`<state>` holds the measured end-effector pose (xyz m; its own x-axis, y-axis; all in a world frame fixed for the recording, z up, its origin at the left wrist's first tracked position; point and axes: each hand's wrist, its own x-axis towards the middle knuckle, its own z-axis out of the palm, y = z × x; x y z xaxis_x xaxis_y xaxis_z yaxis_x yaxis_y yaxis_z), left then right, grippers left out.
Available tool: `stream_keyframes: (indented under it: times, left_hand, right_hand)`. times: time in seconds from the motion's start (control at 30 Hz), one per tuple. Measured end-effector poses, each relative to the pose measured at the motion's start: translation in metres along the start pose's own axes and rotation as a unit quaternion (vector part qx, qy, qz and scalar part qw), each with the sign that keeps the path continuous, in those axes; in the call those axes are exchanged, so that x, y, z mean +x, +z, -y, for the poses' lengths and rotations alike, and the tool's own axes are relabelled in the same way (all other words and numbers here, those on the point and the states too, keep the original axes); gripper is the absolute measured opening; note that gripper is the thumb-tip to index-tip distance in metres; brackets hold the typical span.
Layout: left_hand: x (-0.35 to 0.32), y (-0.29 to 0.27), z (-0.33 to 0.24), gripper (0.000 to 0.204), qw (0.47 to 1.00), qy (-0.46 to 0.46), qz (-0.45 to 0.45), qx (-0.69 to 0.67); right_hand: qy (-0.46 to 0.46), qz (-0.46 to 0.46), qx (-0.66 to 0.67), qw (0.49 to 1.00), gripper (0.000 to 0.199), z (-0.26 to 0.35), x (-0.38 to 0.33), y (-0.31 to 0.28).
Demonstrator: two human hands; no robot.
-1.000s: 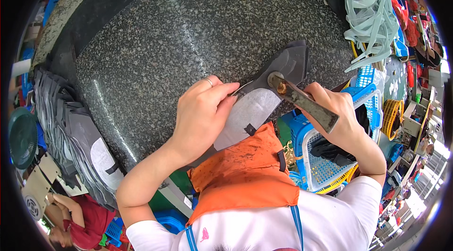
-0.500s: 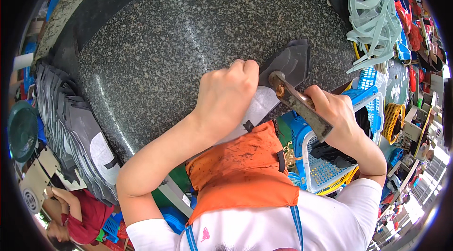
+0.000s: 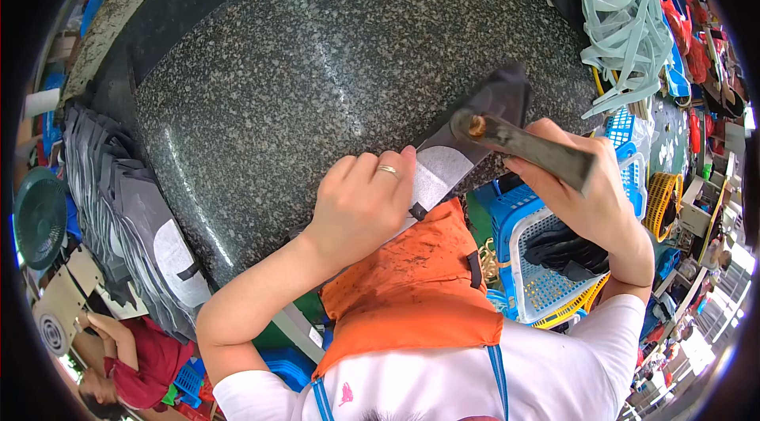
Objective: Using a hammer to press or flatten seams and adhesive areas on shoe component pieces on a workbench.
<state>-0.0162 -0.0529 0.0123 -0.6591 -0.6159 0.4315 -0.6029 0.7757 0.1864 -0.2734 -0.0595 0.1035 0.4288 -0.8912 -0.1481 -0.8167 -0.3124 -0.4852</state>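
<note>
My right hand (image 3: 594,199) is closed around a hammer (image 3: 542,152), whose worn metal head lies over a flat dark grey piece (image 3: 499,100). Whether the head touches the piece, I cannot tell. The piece looks like a fabric or leather cutting; it has a light grey rounded patch and a small black tab at the near end. Beside that patch, my left hand (image 3: 364,195) is curled with its fingers closed on the piece's left edge, a ring on one finger. The fingertips are partly hidden. Beneath everything is a speckled stone slab (image 3: 317,49).
Overlapping similar dark pieces (image 3: 134,215) line the slab's left side. Pale green strips (image 3: 629,33) lie in a heap at the far right. A blue and white basket (image 3: 518,271) holding black items stands by my right arm. Another person (image 3: 142,358) sits at lower left.
My left hand has shifted left and toward me, uncovering more of the light patch. My right hand has moved right and turned with the hammer, its handle now swung farther right.
</note>
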Motion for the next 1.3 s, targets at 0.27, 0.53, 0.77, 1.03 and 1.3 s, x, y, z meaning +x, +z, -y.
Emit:
stream_keyframes:
  times: [0.27, 0.53, 0.77, 1.03, 1.3]
  left_hand:
    - [-0.002, -0.004, 0.003, 0.020, 1.000, -0.002, 0.020, 0.001]
    - [-0.019, -0.006, 0.007, 0.033, 0.999, -0.014, -0.019, -0.049]
    - [-0.006, -0.003, 0.027, 0.029, 0.997, 0.016, -0.007, -0.072]
    - [-0.025, -0.009, 0.027, 0.025, 0.995, -0.042, -0.017, -0.084]
    - [-0.046, -0.022, 0.047, 0.024, 0.967, -0.122, 0.016, -0.225]
  right_hand:
    - [-0.046, 0.005, 0.014, 0.999, 0.022, 0.000, 0.018, 0.019]
    - [-0.077, 0.005, -0.010, 0.997, 0.021, -0.005, 0.010, 0.038]
    - [0.014, 0.080, 0.028, 0.996, 0.012, 0.003, 0.019, 0.026]
    - [-0.032, 0.038, 0.063, 0.997, 0.023, 0.013, 0.029, 0.029]
    - [-0.089, 0.015, -0.006, 0.996, 0.023, 0.031, 0.038, 0.049]
